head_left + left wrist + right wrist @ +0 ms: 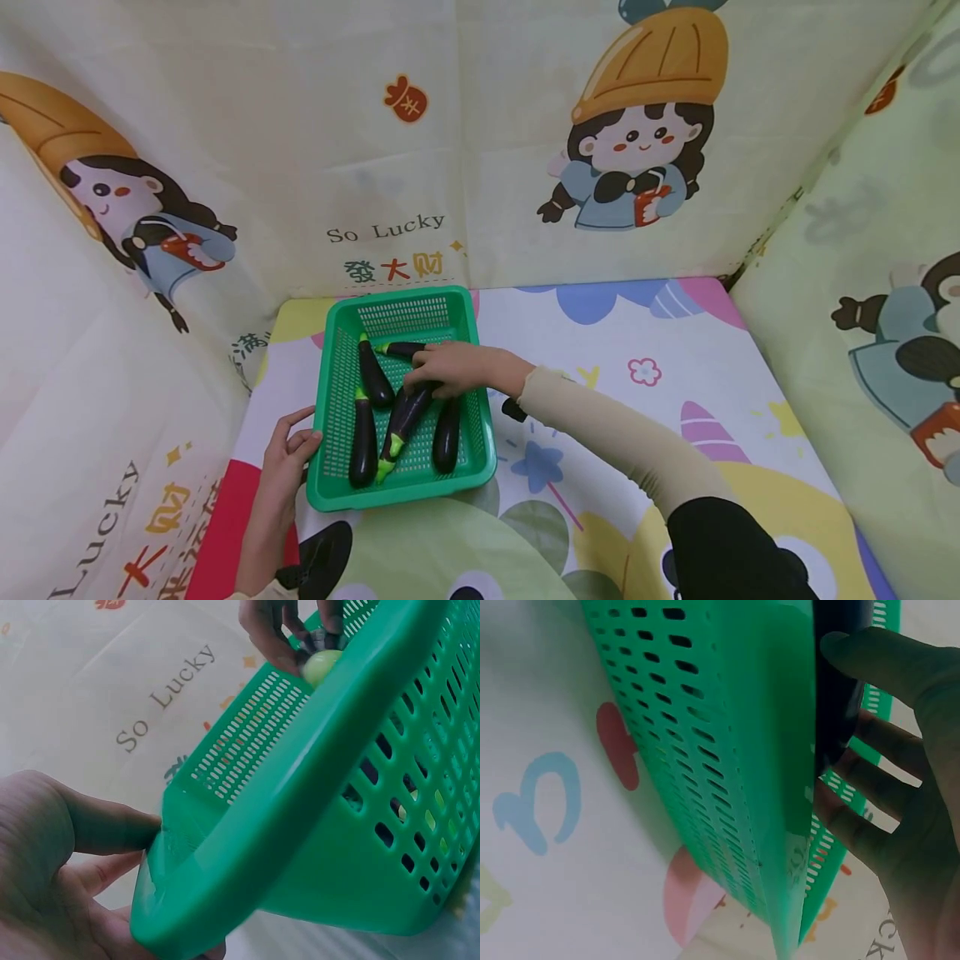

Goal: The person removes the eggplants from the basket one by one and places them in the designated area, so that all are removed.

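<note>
A green plastic basket (pixel 480 450) with slotted walls stands on the patterned table and holds several dark eggplants with green caps. My left hand (pixel 282 462) grips the basket's left rim; in the left wrist view its thumb (pixel 112 825) lies along the rim and other fingers curl beneath. Over the basket's right side reaches my right hand (pixel 453 368). In the right wrist view its thumb and fingers are round a dark eggplant (pixel 840 697), partly hidden behind the basket wall. One eggplant (pixel 375 375) lies at the left, another (pixel 446 437) at the right, below the right hand.
A patterned cloth (pixel 570 375) covers the table. Printed fabric walls (pixel 510 167) rise behind and at both sides, with the basket close to the back one. A dark strap (pixel 292 575) shows at the left wrist.
</note>
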Action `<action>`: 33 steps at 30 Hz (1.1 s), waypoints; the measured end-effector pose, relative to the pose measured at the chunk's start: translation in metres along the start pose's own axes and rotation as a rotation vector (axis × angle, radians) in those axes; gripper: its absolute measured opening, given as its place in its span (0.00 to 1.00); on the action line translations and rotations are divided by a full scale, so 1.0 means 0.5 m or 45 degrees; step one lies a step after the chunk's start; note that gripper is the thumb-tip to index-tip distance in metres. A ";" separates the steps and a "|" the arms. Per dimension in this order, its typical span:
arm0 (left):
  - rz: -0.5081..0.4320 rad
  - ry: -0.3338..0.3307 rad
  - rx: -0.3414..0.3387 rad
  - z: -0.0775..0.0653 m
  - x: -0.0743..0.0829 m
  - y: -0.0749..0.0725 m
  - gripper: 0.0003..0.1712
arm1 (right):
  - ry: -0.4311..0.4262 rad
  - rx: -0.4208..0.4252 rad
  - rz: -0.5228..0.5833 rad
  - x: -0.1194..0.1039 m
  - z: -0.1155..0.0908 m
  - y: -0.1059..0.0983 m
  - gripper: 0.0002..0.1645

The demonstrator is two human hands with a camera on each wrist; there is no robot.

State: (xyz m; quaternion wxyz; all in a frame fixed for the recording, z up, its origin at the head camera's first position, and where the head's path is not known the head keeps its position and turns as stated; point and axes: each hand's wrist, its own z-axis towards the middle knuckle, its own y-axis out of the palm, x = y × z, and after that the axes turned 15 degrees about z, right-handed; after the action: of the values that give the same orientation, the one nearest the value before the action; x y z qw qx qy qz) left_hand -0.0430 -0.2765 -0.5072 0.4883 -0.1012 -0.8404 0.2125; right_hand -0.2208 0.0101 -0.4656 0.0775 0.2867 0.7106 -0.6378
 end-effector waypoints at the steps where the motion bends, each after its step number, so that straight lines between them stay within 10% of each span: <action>1: 0.000 0.001 0.001 0.000 0.000 0.000 0.36 | -0.005 0.016 0.027 0.000 -0.003 -0.002 0.22; 33: 0.038 -0.016 0.009 0.002 -0.002 0.001 0.36 | 0.098 0.644 0.752 0.006 -0.050 0.038 0.24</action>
State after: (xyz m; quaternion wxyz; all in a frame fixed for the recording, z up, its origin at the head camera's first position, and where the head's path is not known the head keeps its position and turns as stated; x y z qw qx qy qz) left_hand -0.0437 -0.2768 -0.5085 0.4802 -0.1108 -0.8410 0.2233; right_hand -0.2075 0.0350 -0.4791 0.1579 0.5128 0.4201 -0.7318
